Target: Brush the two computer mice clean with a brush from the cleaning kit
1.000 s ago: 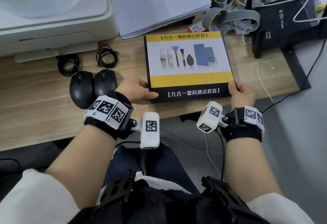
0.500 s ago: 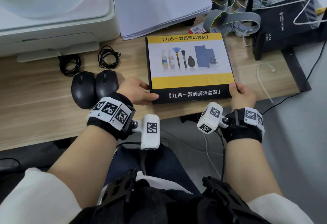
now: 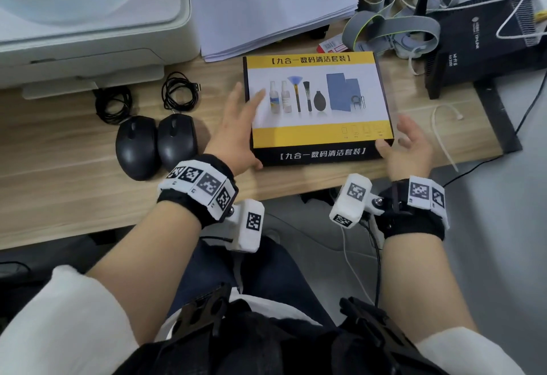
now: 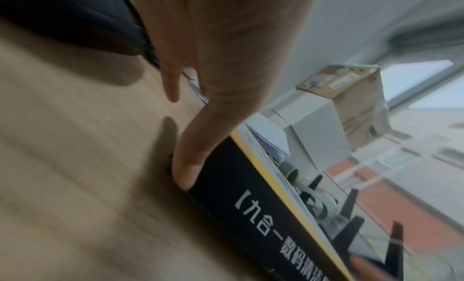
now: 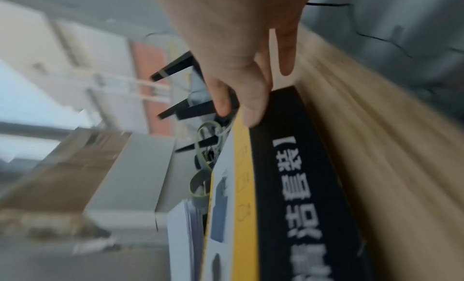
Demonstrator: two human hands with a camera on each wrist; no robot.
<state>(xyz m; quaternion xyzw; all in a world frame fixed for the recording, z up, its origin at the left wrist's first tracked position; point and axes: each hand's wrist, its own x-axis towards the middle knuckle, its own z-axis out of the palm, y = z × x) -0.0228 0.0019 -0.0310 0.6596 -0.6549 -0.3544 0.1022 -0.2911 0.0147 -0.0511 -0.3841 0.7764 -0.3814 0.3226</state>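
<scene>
The cleaning kit box, yellow, white and black, lies closed on the wooden desk in front of me. Two black computer mice sit side by side to its left. My left hand lies along the box's left side with straight fingers, its thumb at the box's front left corner. My right hand is at the front right corner with fingers spread and loose, the thumb touching the box. No brush is in view outside the box.
A white printer and a paper stack stand behind. Two coiled black cables lie behind the mice. A black router, a grey strap and a white cable tie are to the right.
Both hands have loosened from gripping the box's front corners. The left fingers now stretch forward along its left side, and the right fingers have spread.
</scene>
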